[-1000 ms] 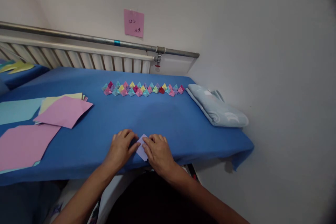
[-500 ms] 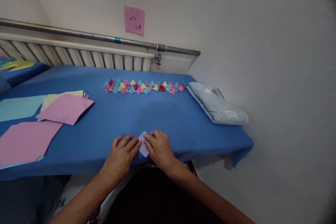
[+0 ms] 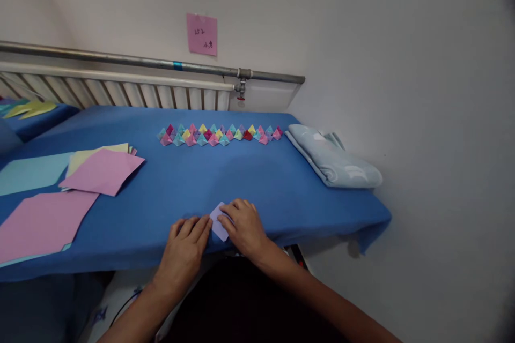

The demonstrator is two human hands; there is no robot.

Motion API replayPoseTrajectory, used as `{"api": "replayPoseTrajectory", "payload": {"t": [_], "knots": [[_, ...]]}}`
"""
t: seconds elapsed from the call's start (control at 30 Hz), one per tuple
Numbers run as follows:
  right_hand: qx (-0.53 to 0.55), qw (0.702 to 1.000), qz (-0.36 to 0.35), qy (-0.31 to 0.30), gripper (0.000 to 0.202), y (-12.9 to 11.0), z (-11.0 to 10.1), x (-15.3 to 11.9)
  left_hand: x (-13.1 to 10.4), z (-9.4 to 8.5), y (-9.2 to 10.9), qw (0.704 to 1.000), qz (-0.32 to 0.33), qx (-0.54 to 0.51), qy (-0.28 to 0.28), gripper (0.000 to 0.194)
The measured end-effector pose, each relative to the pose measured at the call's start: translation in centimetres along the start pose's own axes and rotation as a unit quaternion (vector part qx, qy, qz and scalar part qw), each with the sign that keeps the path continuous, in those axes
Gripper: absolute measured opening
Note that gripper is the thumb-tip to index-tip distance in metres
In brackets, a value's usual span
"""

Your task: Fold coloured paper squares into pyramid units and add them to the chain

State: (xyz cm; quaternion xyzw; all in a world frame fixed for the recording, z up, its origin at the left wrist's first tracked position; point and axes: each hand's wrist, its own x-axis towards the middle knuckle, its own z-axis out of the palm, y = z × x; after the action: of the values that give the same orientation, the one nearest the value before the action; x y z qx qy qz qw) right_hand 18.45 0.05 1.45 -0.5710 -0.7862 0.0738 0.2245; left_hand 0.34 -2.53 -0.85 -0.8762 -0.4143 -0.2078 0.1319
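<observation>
A small light-purple folded paper lies diamond-shaped near the front edge of the blue-covered table. My left hand has its fingers drawn together, their tips gripping the paper's left corner; the thumb is hidden. From the right, my right hand holds the paper with thumb and curled fingers, covering its right corner. Behind, two rows of small folded paper pieces in pink, blue, yellow, purple and red stand side by side.
Pink sheets, a light-blue sheet and pale-yellow sheets lie at the left. A folded pale-blue blanket rests at the right end. Along the wall run a radiator and a metal pipe. A pink note hangs above.
My left hand has drawn slightly left and down, its fingers straighter at the paper's corner. The right hand stays on the paper. The view has tilted a little.
</observation>
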Motion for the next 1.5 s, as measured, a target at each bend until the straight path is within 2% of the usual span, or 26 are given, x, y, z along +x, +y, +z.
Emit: {"api": "replayPoseTrajectory", "payload": {"t": [0.2,0.3,0.4,0.5,0.57,0.67,0.87,1.0,1.07,1.17,1.23,1.3,1.37,1.4,1.43,1.5], "knots": [[0.05,0.999,0.017,-0.007,0.018,0.1,-0.2,0.2,-0.3,0.0,-0.4,0.998,-0.039,-0.046,-0.017,0.048],[0.074,0.997,0.034,0.004,0.027,0.2,-0.2,0.3,1.6,-0.4,-1.1,0.992,-0.082,-0.088,-0.049,0.036],[0.105,0.993,0.051,0.027,0.041,0.3,0.1,0.3,5.5,-0.9,-2.0,0.978,-0.08,-0.145,-0.125,0.03],[0.136,0.988,0.053,0.047,0.051,0.6,0.4,0.4,9.8,-1.1,-2.8,0.945,-0.016,-0.167,-0.279,0.032],[0.152,0.985,0.054,0.054,0.055,0.7,0.6,0.3,12.0,-1.1,-3.1,0.929,0.015,-0.175,-0.326,0.034],[0.186,0.978,0.062,0.066,0.057,1.0,0.6,0.2,13.9,-1.2,-3.4,0.911,0.033,-0.176,-0.372,0.034],[0.317,0.933,0.108,0.133,0.049,1.6,0.4,-0.2,15.2,-0.8,-3.8,0.876,-0.029,-0.195,-0.441,0.031],[0.427,0.875,0.167,0.159,0.041,2.2,0.2,-0.3,15.3,-0.5,-4.6,0.848,-0.086,-0.246,-0.462,0.014],[0.49,0.835,0.197,0.157,0.039,2.4,-0.1,-0.4,14.7,-0.7,-5.3,0.837,-0.118,-0.283,-0.454,0.01],[0.552,0.782,0.236,0.167,0.033,2.3,-1.0,-0.6,12.9,-1.6,-6.3,0.825,-0.172,-0.358,-0.401,0.013],[0.575,0.759,0.254,0.168,0.032,1.8,-1.6,-0.7,11.3,-2.2,-6.4,0.82,-0.211,-0.406,-0.344,0.022],[0.595,0.75,0.259,0.13,0.035,1.0,-2.2,-0.6,9.8,-2.5,-5.7,0.811,-0.254,-0.45,-0.276,0.03],[0.63,0.736,0.239,0.064,0.036,-0.1,-2.6,-0.4,8.5,-2.4,-4.3,0.712,-0.353,-0.587,-0.156,0.031],[0.646,0.728,0.227,0.04,0.036,-0.6,-2.7,-0.2,7.9,-2.1,-3.5,0.666,-0.373,-0.633,-0.128,0.032],[0.656,0.72,0.223,0.027,0.035,-1.0,-2.7,0.0,7.5,-1.9,-2.6,0.632,-0.388,-0.663,-0.103,0.033],[0.663,0.711,0.234,0.029,0.034,-1.7,-2.5,0.3,6.9,-1.3,-1.0,0.587,-0.403,-0.699,-0.066,0.035]]}}
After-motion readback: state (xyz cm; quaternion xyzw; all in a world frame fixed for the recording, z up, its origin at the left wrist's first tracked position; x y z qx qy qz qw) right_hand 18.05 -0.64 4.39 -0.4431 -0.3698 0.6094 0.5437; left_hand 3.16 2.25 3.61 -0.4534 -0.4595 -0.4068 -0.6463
